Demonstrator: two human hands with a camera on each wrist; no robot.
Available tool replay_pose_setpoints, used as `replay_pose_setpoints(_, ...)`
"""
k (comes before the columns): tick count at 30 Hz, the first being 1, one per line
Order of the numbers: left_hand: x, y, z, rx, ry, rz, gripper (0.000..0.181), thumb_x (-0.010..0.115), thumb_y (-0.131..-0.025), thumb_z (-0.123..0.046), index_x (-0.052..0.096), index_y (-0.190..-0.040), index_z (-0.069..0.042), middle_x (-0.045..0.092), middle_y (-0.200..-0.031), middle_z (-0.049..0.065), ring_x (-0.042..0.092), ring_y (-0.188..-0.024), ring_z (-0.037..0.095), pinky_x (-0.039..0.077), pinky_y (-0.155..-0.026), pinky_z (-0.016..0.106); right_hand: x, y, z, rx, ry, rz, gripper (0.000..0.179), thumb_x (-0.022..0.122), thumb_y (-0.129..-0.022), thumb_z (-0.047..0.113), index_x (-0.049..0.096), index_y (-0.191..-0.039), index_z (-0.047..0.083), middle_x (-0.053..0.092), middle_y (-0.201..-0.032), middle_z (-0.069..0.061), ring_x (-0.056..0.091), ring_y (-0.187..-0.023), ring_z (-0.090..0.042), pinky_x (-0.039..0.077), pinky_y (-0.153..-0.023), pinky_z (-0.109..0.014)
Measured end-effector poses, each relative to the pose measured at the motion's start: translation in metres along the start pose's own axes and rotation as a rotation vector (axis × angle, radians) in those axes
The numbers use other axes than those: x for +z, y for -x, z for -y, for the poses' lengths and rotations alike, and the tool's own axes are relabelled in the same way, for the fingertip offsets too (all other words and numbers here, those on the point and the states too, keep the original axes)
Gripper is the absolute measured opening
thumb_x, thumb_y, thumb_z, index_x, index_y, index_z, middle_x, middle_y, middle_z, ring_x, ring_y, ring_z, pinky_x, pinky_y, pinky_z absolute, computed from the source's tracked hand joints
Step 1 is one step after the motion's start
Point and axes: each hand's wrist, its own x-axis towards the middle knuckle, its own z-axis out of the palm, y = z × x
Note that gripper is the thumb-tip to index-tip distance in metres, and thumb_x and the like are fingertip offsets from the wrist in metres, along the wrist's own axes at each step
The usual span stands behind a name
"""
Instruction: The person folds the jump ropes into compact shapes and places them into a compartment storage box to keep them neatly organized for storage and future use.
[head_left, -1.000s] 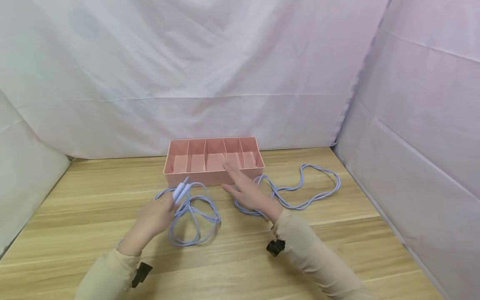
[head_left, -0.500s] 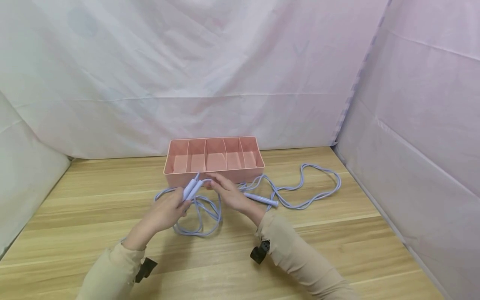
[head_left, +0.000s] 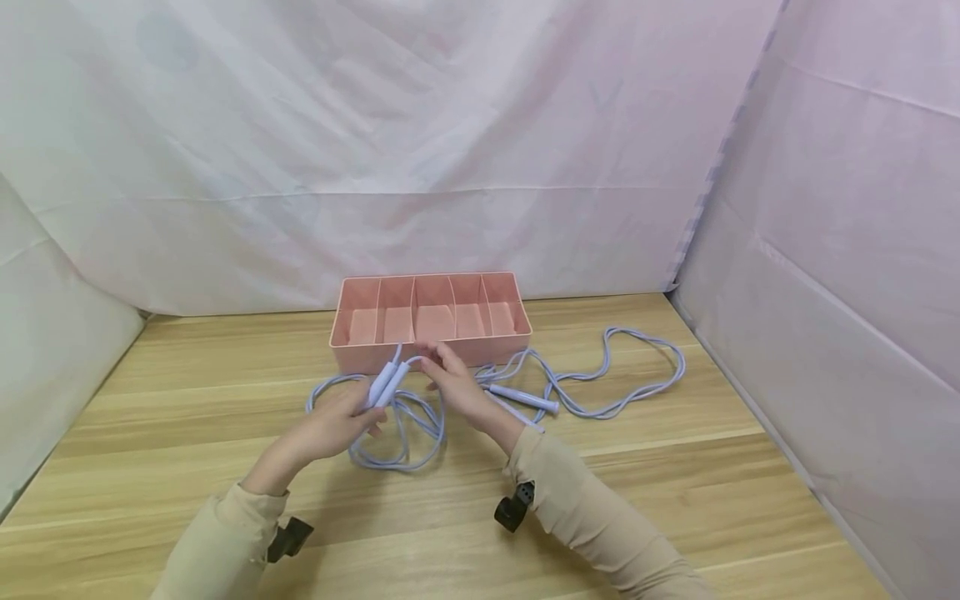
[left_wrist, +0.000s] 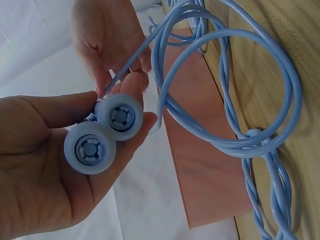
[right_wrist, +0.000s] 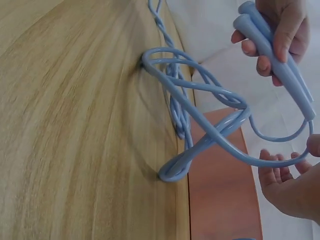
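A pale blue jump rope has its two handles (head_left: 387,385) side by side in my left hand (head_left: 333,425), which grips them with thumb and fingers. Their round ends (left_wrist: 120,117) face the camera in the left wrist view. From the other ends the cord (right_wrist: 215,132) runs out and falls in loose loops below the hands. My right hand (head_left: 461,387) is close by, in front of the pink box, with the cord passing between its thumb and lightly bent fingers (right_wrist: 270,175). A second blue jump rope (head_left: 645,392) lies on the right, its handles (head_left: 525,398) partly behind my right wrist.
A pink box (head_left: 431,357) with several upright dividers stands at the back of the wooden table (head_left: 187,417). White cloth (head_left: 420,150) hangs behind it and along both sides. A black wrist camera (head_left: 513,506) sits below the right sleeve.
My right hand has moved left and in toward the handles, taking the cord between thumb and fingers. The left hand brought the handles slightly right and up. The second rope's handles came into sight.
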Motion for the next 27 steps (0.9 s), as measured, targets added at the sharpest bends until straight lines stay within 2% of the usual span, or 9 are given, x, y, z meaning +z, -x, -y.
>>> replay_pose_setpoints(3,-0.001,0.000,0.000,-0.014,0.055,0.037,0.018,0.047,-0.091,-0.002,0.045,-0.106,0.007,0.061,-0.088,0.014,0.062,-0.075,0.026,0.048,-0.061,0.031,0.001,0.004,0.009,-0.040,0.007,0.028,0.041,0.031,-0.098,0.008,0.027,-0.134,-0.010,0.031,-0.134,-0.028,0.032,-0.124,-0.039,0.030,-0.102,-0.050)
replay_pose_setpoints(7,-0.003,0.000,0.002,-0.028,0.149,0.105,0.026,0.044,-0.093,-0.004,0.039,-0.115,0.009,0.059,-0.093,0.017,0.060,-0.081,0.027,0.048,-0.063,0.032,0.002,0.006,0.015,-0.057,-0.008,0.092,0.043,0.025,-0.099,0.007,0.020,-0.137,-0.011,0.022,-0.142,-0.028,0.021,-0.132,-0.039,0.017,-0.108,-0.048)
replay_pose_setpoints(12,-0.007,0.000,0.003,-0.008,0.230,0.187,0.030,0.042,-0.094,-0.007,0.036,-0.117,0.013,0.057,-0.094,0.015,0.060,-0.082,0.024,0.049,-0.065,0.033,0.001,-0.002,0.002,-0.085,-0.101,0.152,0.044,0.020,-0.099,0.010,0.017,-0.140,-0.006,0.019,-0.146,-0.023,0.020,-0.133,-0.036,0.016,-0.109,-0.047)
replay_pose_setpoints(15,-0.009,0.000,0.003,-0.002,0.261,0.213,0.033,0.041,-0.095,-0.007,0.034,-0.119,0.013,0.056,-0.093,0.014,0.060,-0.082,0.023,0.050,-0.066,0.032,0.001,-0.009,-0.008,-0.095,-0.164,0.152,0.044,0.020,-0.099,0.013,0.021,-0.139,-0.005,0.029,-0.142,-0.024,0.029,-0.131,-0.034,0.021,-0.108,-0.044)
replay_pose_setpoints(17,-0.011,0.000,0.003,0.002,0.282,0.213,0.031,0.041,-0.095,-0.007,0.035,-0.117,0.013,0.055,-0.094,0.014,0.060,-0.083,0.025,0.051,-0.068,0.031,0.003,-0.012,-0.012,-0.089,-0.194,0.114,0.043,0.023,-0.099,0.014,0.027,-0.137,-0.006,0.042,-0.130,-0.024,0.042,-0.121,-0.029,0.028,-0.105,-0.042)
replay_pose_setpoints(19,-0.012,0.000,0.004,-0.001,0.294,0.203,0.028,0.040,-0.096,-0.006,0.036,-0.115,0.013,0.054,-0.094,0.014,0.059,-0.085,0.027,0.051,-0.069,0.031,0.005,-0.012,-0.011,-0.066,-0.214,0.049,0.041,0.028,-0.098,0.014,0.033,-0.131,-0.009,0.054,-0.107,-0.018,0.055,-0.101,-0.021,0.040,-0.096,-0.038)
replay_pose_setpoints(20,-0.013,0.000,0.005,-0.002,0.305,0.194,0.027,0.039,-0.096,-0.006,0.036,-0.113,0.014,0.054,-0.093,0.014,0.059,-0.085,0.028,0.051,-0.070,0.031,0.007,-0.012,-0.010,-0.052,-0.231,0.015,0.040,0.029,-0.097,0.013,0.036,-0.128,-0.011,0.055,-0.095,-0.013,0.056,-0.089,-0.015,0.045,-0.089,-0.035)
replay_pose_setpoints(23,-0.015,-0.001,0.007,-0.030,0.328,0.149,0.024,0.037,-0.096,-0.005,0.035,-0.110,0.014,0.053,-0.093,0.014,0.058,-0.085,0.026,0.050,-0.072,0.032,0.012,-0.011,-0.005,-0.004,-0.301,-0.069,0.032,0.033,-0.096,0.010,0.042,-0.118,-0.012,0.047,-0.074,0.001,0.049,-0.062,-0.007,0.046,-0.066,-0.023)
replay_pose_setpoints(27,-0.016,-0.002,0.006,-0.108,0.363,0.055,0.026,0.036,-0.096,-0.006,0.032,-0.113,0.014,0.054,-0.092,0.013,0.056,-0.083,0.017,0.048,-0.072,0.030,0.016,-0.008,0.001,0.069,-0.422,-0.098,0.022,0.033,-0.097,0.011,0.047,-0.101,-0.005,0.045,-0.068,0.003,0.043,-0.054,-0.005,0.043,-0.055,-0.019)
